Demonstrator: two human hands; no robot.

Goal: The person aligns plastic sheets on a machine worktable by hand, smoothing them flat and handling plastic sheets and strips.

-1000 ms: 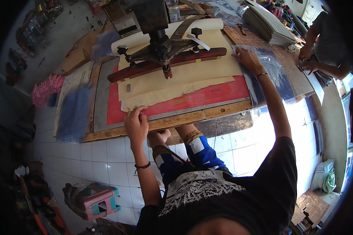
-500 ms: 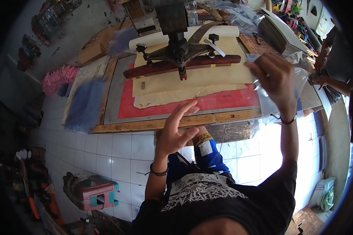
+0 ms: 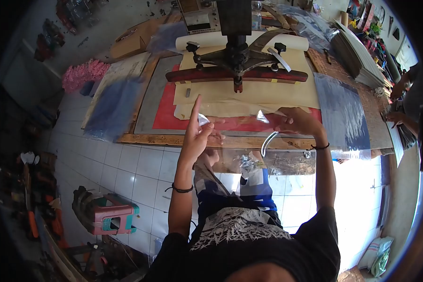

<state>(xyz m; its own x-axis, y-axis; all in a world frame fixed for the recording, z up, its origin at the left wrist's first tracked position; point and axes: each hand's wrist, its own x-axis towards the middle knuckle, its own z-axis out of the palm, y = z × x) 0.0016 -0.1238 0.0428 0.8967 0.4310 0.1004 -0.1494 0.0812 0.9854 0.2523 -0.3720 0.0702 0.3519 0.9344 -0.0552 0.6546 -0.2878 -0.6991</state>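
Observation:
A clear plastic sheet (image 3: 242,134) with bright glints stretches between my hands, in front of the bench edge. On its right side my right hand (image 3: 300,123) pinches it, fingers bent. My left hand (image 3: 197,134) is at its other side, index finger pointing up, thumb and remaining fingers around the plastic. Beyond the hands lies cream paper (image 3: 211,96) over a red sheet (image 3: 162,113) on a grey board. Above the paper stands a dark press head with a reddish bar (image 3: 261,74).
Blue film sheets (image 3: 345,110) lie right of the board, with another blue sheet (image 3: 113,110) at left. A pile of grey sheets (image 3: 359,56) stands at the back right. Another person's hand (image 3: 395,117) is at far right. A pink and teal stool (image 3: 113,216) stands on the floor.
My right hand has come down and left from the right of the bench, bringing the clear plastic sheet in front of me. My left hand now meets its other side. The view has shifted.

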